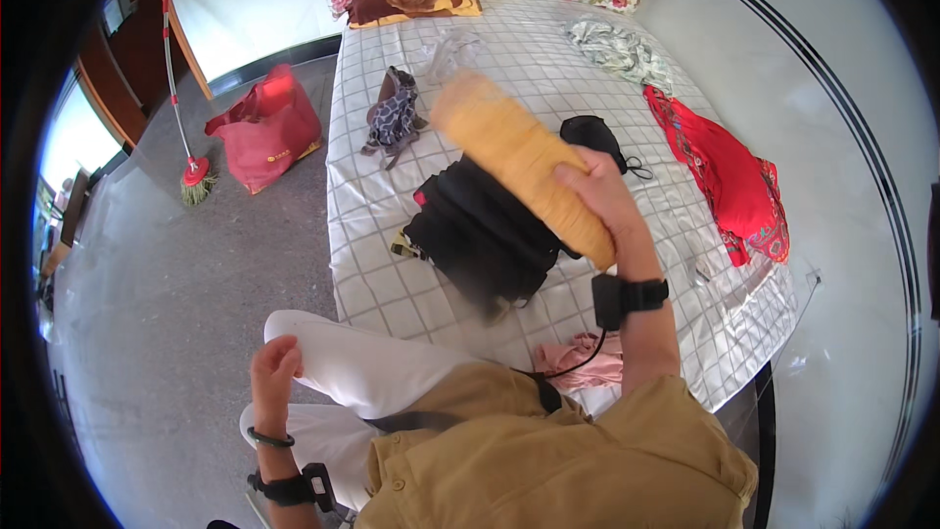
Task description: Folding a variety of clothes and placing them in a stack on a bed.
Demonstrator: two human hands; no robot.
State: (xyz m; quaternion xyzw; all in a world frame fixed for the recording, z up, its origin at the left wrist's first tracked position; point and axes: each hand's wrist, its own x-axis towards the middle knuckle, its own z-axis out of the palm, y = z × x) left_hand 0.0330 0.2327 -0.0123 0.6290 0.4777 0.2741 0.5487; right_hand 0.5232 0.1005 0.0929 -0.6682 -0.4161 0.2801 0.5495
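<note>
My right hand [605, 194] grips one end of a long, folded yellow-orange cloth bundle [524, 162]. It holds the bundle slanted over the bed, and the far end is blurred by motion. Beneath it lies a black fabric item [480, 230], partly covered, with a blurred lower edge; I cannot tell whether it is a bag or clothing. A small black pouch [590, 135] with a cord rests just beyond my right hand. My left hand [274, 364] hovers by my knee, fingers curled in with nothing visible in them.
The bed [382, 284] has a white checked sheet. On it lie a patterned grey cloth [394, 113], a red garment [720, 176], a pale crumpled cloth [617, 51], a pink cloth [583, 360] and a brown-yellow pillow [416, 0]. A red bag [264, 132] and a broom [198, 176] stand left.
</note>
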